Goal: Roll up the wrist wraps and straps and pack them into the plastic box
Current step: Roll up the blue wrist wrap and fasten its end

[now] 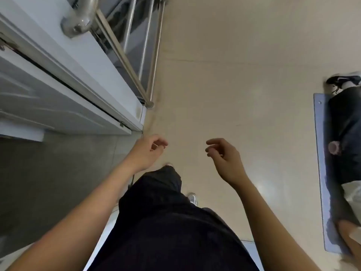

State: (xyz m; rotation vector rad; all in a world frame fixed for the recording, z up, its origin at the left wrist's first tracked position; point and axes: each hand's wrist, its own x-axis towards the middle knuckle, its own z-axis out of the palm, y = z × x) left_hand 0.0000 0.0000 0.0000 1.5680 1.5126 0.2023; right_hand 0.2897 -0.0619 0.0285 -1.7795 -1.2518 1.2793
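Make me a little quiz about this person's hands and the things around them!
1. True or false: the left hand grips a wrist wrap.
2. What is the other person at the right edge lying on? A) a blue mat B) a red carpet C) a wooden bench
3. Fill in: the shiny metal ___ runs along the upper left.

Key
1. False. The left hand and the right hand hold nothing; their fingers are loosely curled.
2. A
3. railing
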